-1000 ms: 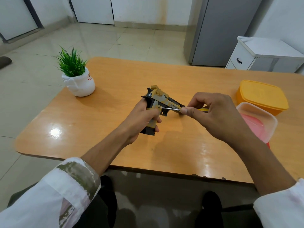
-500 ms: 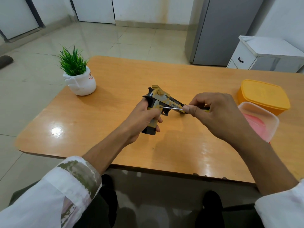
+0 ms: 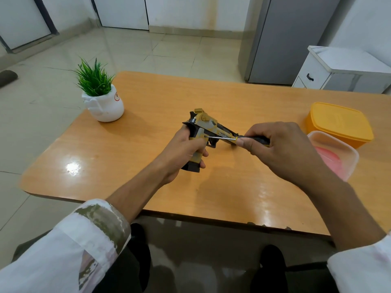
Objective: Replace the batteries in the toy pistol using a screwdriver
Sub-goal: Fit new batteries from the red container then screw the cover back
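Observation:
A yellow and black toy pistol [image 3: 206, 125] is held above the wooden table [image 3: 148, 106], barrel pointing right and away. My left hand [image 3: 182, 153] is wrapped around its grip. My right hand [image 3: 281, 149] pinches a small screwdriver [image 3: 224, 138] by its black and yellow handle. The thin metal shaft runs left, and its tip touches the side of the pistol just above the grip. The lower part of the grip is hidden by my left fingers.
A white pot with a green plant [image 3: 101, 98] stands at the table's far left corner. At the right edge sit a yellow lidded box [image 3: 338, 123] and a clear container with a pink lid inside [image 3: 334, 155]. A white drawer cabinet [image 3: 342, 70] stands beyond.
Both hands stay almost in place. My right fingers have shifted slightly on the screwdriver handle, more of which now shows, and its tip stays against the pistol.

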